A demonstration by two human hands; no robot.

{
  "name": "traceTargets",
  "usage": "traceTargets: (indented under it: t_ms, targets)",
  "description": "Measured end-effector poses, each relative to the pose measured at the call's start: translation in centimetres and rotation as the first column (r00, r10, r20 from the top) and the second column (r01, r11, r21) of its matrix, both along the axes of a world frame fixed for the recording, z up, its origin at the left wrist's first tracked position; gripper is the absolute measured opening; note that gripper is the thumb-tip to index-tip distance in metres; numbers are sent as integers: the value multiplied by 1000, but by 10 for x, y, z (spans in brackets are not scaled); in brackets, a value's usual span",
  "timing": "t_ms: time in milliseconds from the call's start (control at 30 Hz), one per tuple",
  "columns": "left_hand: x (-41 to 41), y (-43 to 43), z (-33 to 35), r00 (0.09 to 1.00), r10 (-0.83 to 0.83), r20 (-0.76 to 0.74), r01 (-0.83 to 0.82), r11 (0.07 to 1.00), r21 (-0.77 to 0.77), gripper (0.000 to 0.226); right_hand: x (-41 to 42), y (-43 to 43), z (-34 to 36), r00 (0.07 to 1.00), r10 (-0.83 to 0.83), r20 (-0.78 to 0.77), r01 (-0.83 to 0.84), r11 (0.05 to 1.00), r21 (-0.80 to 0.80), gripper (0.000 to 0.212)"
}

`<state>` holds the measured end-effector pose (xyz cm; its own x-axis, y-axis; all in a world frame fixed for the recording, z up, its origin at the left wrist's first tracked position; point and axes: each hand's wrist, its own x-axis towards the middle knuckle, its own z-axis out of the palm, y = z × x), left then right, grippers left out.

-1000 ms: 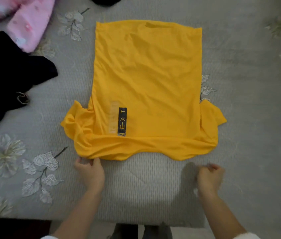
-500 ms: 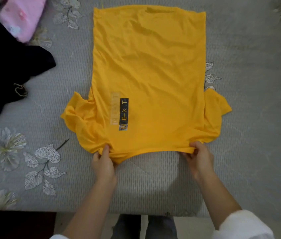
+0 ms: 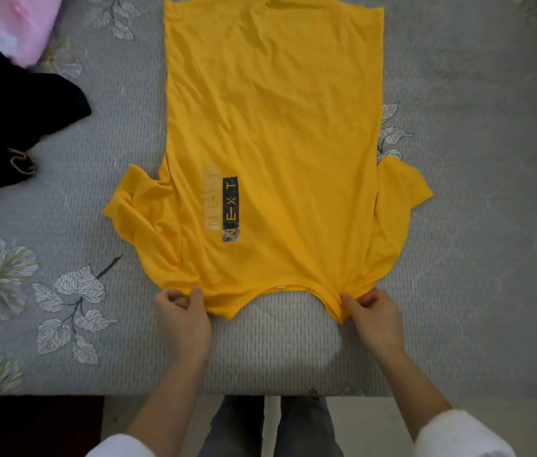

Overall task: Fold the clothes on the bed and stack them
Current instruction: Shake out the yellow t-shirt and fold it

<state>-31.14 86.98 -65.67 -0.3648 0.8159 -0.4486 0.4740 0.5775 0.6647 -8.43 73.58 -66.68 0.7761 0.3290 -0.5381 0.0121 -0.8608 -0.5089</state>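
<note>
- Head view: the left hand's [image 3: 183,319] fingers [image 3: 175,296] are curled in, with the thumb laid on the hem of the yellow T-shirt [image 3: 273,127]. It looks like a pinch on a thin bit of cloth by the left shoulder.
- The right hand [image 3: 377,319] has its fingertips [image 3: 367,296] clamped on a gathered bunch of cloth by the right shoulder.
- The T-shirt lies flat along the middle of the bed [image 3: 475,225], with its collar end toward the bed's near edge.
- Risk: the left pinch looks shallow. If the cloth is lifted, it may catch only the top layer, so the layers part and the fold goes crooked.
- Risk: the right grip has already puckered the fabric, and pulling from there could drag creases across the body.
- Both sleeves, left [image 3: 135,212] and right [image 3: 402,199], stick out crumpled. Folding over them as they lie would likely trap lumps.
- Thin, slippery-looking fabric may slide on the bed cover and skew the shape.
- A black garment [image 3: 13,110] and a pink one [image 3: 20,24] wait at the bed's far left. They are well apart from the T-shirt, so a snag seems unlikely.
</note>
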Motion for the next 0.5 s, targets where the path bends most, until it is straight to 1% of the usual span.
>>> traceTargets:
  t_ms: [67,100,133,167,200,233,267,300,333,367,400,433,467,500]
  targets:
    - [10,-6,4,980,-198,-23,199,976,85,23,7,-7,-1,1000,-9,4,9,999,47,26]
    - [17,-9,6,937,-343,-66,349,929,126,26,13,-8,-1,999,-48,-4,48,995,85,22]
    - [23,-11,6,848,-507,-154,527,837,145,31,21,-7,0,996,-89,-7,89,989,115,18]
    - [29,-13,3,714,-653,-251,694,708,131,37,29,-5,1,992,-128,7,126,983,135,16]
    - [34,-13,-1,570,-756,-321,812,578,83,44,38,0,1,987,-158,26,152,977,149,18]
    - [38,-10,-4,458,-820,-342,876,482,16,47,48,5,2,984,-172,40,163,974,159,25]
    - [41,-7,-6,395,-857,-331,900,434,-49,45,56,11,3,985,-168,45,159,974,161,34]
    - [43,-3,-7,369,-873,-319,902,419,-104,37,64,17,3,989,-143,38,135,978,158,41]
    - [43,0,-7,354,-877,-324,893,420,-161,27,71,23,2,995,-94,25,89,984,155,42]
    - [43,2,-7,342,-871,-354,878,430,-211,19,76,28,2,999,-22,28,18,989,148,35]
    - [43,4,-6,325,-864,-384,862,438,-257,14,81,31,0,998,49,39,-54,990,131,23]
    - [42,6,-4,308,-863,-401,847,441,-298,13,85,32,0,994,98,51,-103,989,107,18]
    - [40,7,-3,301,-864,-403,829,446,-338,13,89,32,-1,991,121,47,-124,990,68,23]
    - [38,7,-1,300,-867,-398,810,452,-373,12,93,31,-1,991,136,7,-136,991,5,25]
